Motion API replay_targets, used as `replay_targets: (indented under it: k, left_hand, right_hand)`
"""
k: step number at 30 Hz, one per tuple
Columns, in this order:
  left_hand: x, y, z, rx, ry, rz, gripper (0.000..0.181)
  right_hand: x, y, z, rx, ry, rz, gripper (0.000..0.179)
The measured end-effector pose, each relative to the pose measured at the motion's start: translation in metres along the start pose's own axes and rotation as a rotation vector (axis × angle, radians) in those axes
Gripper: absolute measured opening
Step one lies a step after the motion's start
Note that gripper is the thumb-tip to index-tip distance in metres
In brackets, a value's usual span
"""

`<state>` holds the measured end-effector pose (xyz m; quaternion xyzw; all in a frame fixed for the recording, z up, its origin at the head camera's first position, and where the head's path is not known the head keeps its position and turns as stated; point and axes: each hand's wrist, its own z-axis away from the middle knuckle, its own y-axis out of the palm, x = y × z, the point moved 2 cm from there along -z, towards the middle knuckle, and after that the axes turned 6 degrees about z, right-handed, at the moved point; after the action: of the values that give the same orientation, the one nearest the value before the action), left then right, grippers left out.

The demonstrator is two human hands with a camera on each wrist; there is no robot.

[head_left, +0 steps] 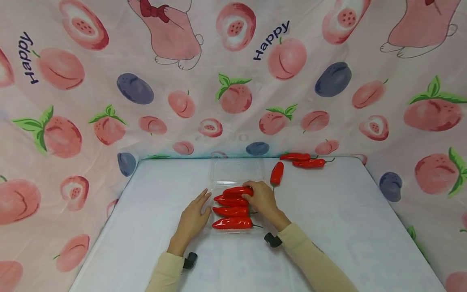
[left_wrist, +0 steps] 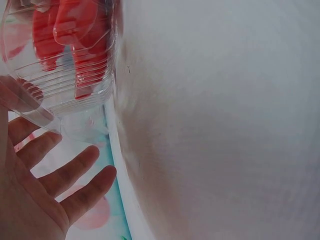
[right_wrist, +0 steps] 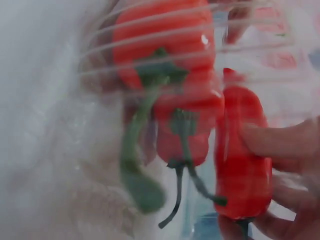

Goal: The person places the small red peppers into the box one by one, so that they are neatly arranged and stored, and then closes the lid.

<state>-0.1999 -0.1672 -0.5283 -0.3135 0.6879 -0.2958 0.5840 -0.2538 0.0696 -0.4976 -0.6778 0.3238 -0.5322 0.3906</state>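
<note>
A clear plastic box [head_left: 233, 232] stands in the middle of the table, with several red peppers [head_left: 232, 223] lying side by side in it, stems to the right. My right hand [head_left: 263, 201] pinches another red pepper [right_wrist: 242, 155] between thumb and fingers at the far end of the row. In the right wrist view that pepper is higher than the others, its stem end by my fingertips. At the box's left wall is my left hand [head_left: 194, 217], fingers straight and spread; the left wrist view shows the thumb against the clear plastic [left_wrist: 75, 85].
The box's transparent lid [head_left: 237, 170] lies folded back behind it. Farther right are a single red pepper [head_left: 277, 174] and two more peppers [head_left: 308, 163] by the table's back edge. A fruit-patterned cloth [head_left: 233, 134] hangs behind the white table [head_left: 328, 227].
</note>
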Motion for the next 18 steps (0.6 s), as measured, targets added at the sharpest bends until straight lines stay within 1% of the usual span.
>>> replay_targets:
  k: [6, 14, 18]
  left_hand:
    - [0.000, 0.000, 0.000, -0.003, 0.006, -0.004, 0.048]
    - [-0.001, 0.000, 0.000, 0.007, -0.004, 0.005, 0.049]
    - [0.000, 0.000, 0.000, 0.003, -0.008, 0.005, 0.049]
  right_hand:
    - [0.005, 0.000, -0.001, 0.001, -0.026, -0.012, 0.039]
    - [0.010, 0.005, -0.004, 0.021, -0.007, -0.029, 0.040]
    - [0.011, 0.008, -0.005, 0.002, -0.017, -0.033, 0.040]
